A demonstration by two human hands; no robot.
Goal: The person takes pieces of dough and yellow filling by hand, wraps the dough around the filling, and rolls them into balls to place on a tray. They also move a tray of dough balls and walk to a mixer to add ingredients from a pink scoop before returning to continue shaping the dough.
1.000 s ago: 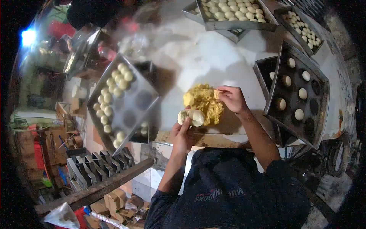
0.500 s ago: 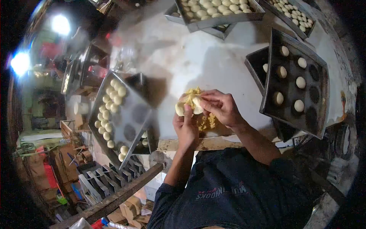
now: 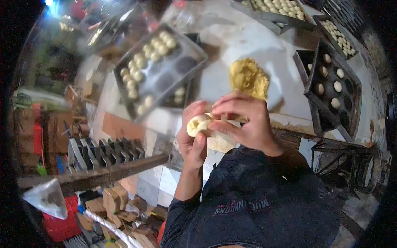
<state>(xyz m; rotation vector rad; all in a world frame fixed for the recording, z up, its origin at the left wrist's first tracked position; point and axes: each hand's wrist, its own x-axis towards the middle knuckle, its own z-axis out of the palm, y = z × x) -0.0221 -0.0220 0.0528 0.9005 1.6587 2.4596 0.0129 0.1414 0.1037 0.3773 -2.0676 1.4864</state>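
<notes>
A pale dough ball (image 3: 199, 125) is held at the centre of the head view, its edges partly folded together around a hollow. My left hand (image 3: 192, 144) cups it from below and the left, thumb on its near side. From the right, my right hand (image 3: 246, 120) pinches the dough's edge with thumb and fingers. Just beyond my right hand, a lump of yellow filling (image 3: 248, 76) lies on the white table (image 3: 219, 37). How much filling sits inside the dough is hidden by folds and fingers.
A metal tray (image 3: 165, 82) with dough balls lies at the left, over another tray. At the right, a dark tray (image 3: 345, 89) with several spaced balls overlaps a second one. More filled trays (image 3: 285, 18) stand at the back. Metal moulds (image 3: 103, 153) line a beam at lower left.
The view has swung, and my hands with the dough are now off the table's near edge, away from the filling. The dough's flaps, spread before, are now gathered inward.
</notes>
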